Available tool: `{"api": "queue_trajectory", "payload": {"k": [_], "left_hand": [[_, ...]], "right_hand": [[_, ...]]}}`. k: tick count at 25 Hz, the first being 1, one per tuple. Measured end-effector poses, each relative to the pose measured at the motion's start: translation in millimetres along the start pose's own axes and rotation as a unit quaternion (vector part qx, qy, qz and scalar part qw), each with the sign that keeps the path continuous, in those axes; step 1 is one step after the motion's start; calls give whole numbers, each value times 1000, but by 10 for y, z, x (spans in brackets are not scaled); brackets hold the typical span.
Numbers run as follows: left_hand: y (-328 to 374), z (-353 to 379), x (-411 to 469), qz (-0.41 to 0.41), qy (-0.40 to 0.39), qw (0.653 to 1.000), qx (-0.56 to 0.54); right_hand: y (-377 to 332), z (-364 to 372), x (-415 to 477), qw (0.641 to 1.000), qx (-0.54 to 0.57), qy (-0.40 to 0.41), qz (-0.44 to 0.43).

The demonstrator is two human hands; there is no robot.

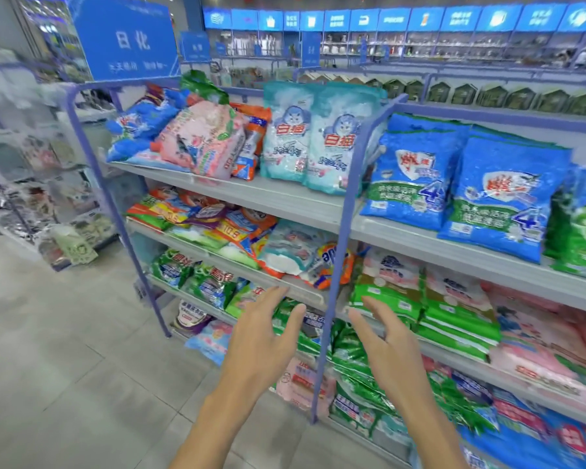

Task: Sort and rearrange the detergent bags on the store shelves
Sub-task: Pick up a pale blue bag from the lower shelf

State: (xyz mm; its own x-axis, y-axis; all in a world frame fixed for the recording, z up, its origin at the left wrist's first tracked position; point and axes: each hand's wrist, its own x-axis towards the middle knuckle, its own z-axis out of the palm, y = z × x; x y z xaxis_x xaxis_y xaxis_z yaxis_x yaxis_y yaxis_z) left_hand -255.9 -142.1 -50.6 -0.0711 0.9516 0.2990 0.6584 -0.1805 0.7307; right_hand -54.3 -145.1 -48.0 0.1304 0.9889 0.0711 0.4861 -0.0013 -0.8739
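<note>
Both your hands are raised in front of the shelving and hold nothing. Your left hand (pixel 263 336) has straight, lightly spread fingers. Your right hand (pixel 386 343) is open too, its fingers a little bent. The blue post (pixel 344 231) stands behind the gap between them. On the top shelf (pixel 285 198) a pink bag (pixel 203 140) leans in a jumbled pile, with teal bags (pixel 315 137) upright beside it. Blue bags (pixel 460 184) fill the next bay. Mixed bags (pixel 237 231) lie heaped on the second shelf (pixel 197 247).

Head view, downward, near shelves (pixel 285 199)
</note>
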Motion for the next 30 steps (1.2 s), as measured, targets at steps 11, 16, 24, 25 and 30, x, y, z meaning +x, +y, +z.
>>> {"api": "queue_trajectory", "payload": {"k": [11,16,24,25,30], "left_hand": [[-1042,-615,1040,-25,11,999,-23],[-1497,-568,1719,-27,-42,999,-4],[-2163,-52,2704,-70,-171,983,-24],[-2267,54,2795,-83,-185,979,-31],[-2756,665,3227,-115,-201,971,-59]], "right_hand": [[-544,1141,1002,1000,9,-25,-10],[-500,1621,1626,1000,1,-18,16],[-202,2125,2486,992,-85,17,94],[-126,2172,2585,988,-96,24,115],[448,2480,3116,970,-104,63,212]]}}
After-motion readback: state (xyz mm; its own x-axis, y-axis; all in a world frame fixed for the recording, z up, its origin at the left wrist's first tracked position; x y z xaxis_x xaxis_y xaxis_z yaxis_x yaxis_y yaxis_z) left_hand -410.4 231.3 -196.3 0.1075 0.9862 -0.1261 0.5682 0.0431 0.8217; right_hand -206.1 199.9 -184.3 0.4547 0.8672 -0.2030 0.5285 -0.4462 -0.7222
